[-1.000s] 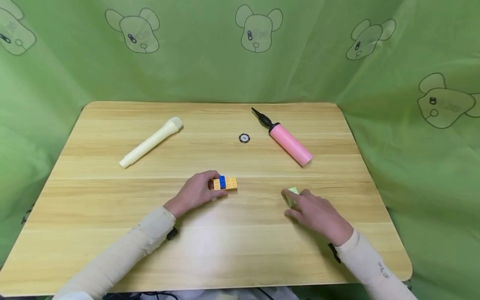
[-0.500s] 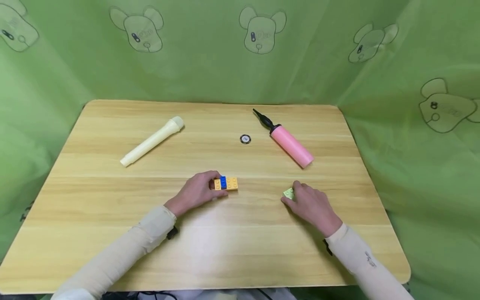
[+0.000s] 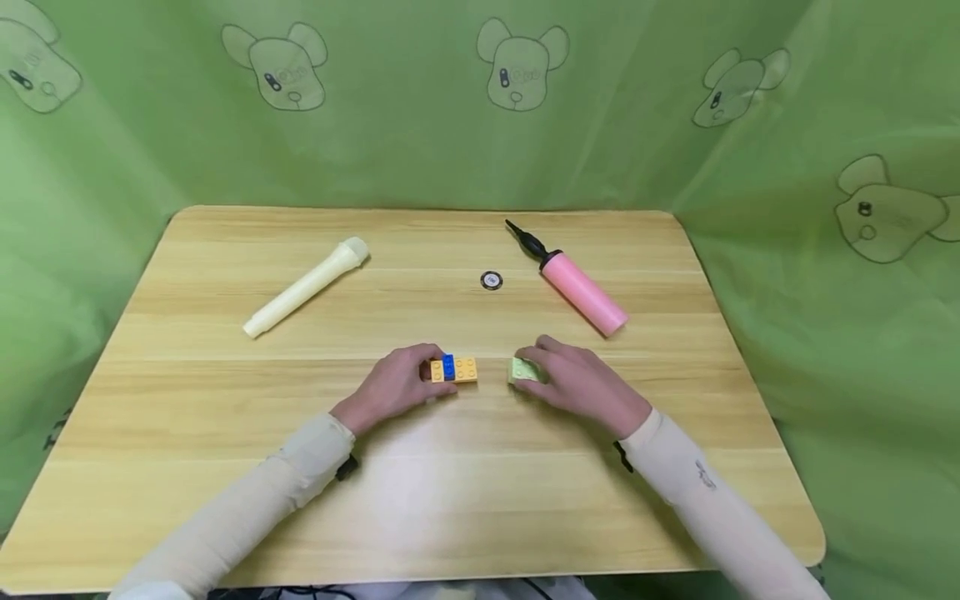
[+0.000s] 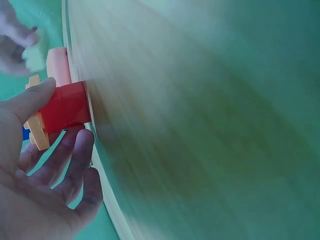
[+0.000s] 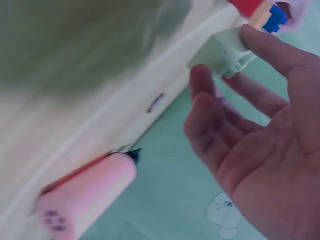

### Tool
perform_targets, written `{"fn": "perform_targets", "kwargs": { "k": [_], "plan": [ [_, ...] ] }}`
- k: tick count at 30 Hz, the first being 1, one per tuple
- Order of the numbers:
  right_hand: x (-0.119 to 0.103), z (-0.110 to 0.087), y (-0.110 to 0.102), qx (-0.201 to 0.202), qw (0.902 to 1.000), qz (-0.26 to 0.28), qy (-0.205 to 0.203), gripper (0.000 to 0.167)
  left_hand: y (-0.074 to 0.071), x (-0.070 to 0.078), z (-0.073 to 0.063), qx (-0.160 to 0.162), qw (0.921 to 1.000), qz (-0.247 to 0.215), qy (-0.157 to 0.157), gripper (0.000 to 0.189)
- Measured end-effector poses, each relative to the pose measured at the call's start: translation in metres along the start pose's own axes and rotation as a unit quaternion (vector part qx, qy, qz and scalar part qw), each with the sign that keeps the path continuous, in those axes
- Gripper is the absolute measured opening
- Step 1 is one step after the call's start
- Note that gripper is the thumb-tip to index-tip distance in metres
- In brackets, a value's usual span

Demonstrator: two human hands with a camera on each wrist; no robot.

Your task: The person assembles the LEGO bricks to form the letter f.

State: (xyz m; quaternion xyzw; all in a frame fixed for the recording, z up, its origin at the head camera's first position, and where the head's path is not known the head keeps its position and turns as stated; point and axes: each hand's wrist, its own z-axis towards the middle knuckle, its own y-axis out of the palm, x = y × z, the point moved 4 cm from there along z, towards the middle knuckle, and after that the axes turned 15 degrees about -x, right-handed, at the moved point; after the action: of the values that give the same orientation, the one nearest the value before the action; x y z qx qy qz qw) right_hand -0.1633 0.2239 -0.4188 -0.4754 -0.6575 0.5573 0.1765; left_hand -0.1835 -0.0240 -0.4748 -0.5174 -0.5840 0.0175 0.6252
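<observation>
My left hand (image 3: 384, 387) grips a small stack of toy building blocks (image 3: 467, 369) between thumb and fingers, just left of the table's middle. In the left wrist view, red blocks (image 4: 70, 106) form its lower part, a light orange block (image 4: 37, 131) lies across them, and a small blue block (image 3: 448, 367) sits on top. A pale green building block (image 3: 517, 372) is pinched by my right hand (image 3: 581, 383), a short gap to the right of the stack. Seen from the right wrist, the green block (image 5: 217, 52) has its studs turned toward the palm side.
Toward the back of the wooden table (image 3: 420, 517) lie a cream toy microphone (image 3: 303, 287) on the left, a round black-and-white chip (image 3: 491, 281), and a pink hand pump (image 3: 581, 292) with a black nozzle. Green cloth (image 3: 420, 150) hangs behind and beside the table.
My right hand has taken hold of the pale green block and brought it left, close to the stack. The left hand and its stack have stayed nearly in place.
</observation>
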Motion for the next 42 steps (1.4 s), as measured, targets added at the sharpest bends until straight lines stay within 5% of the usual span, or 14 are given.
{"fn": "perform_targets", "kwargs": {
  "k": [7,14,24,42],
  "plan": [
    [-0.032,0.022,-0.021,0.026,0.9969,-0.015,-0.072,0.038,0.001,-0.002,0.005,0.000,0.9999,0.013,0.009,0.039],
    [-0.064,0.046,-0.033,0.000,0.9922,0.012,-0.124,0.038,0.002,-0.005,0.006,-0.004,0.9997,0.004,0.022,0.032],
    [-0.075,0.058,-0.026,-0.056,0.9904,0.013,-0.126,0.036,0.003,-0.007,0.006,-0.001,0.9997,0.004,0.024,0.034],
    [-0.078,0.059,-0.024,-0.051,0.9892,-0.021,-0.136,0.037,0.000,-0.006,0.002,0.003,0.9997,-0.001,0.025,0.034]
  ]
}}
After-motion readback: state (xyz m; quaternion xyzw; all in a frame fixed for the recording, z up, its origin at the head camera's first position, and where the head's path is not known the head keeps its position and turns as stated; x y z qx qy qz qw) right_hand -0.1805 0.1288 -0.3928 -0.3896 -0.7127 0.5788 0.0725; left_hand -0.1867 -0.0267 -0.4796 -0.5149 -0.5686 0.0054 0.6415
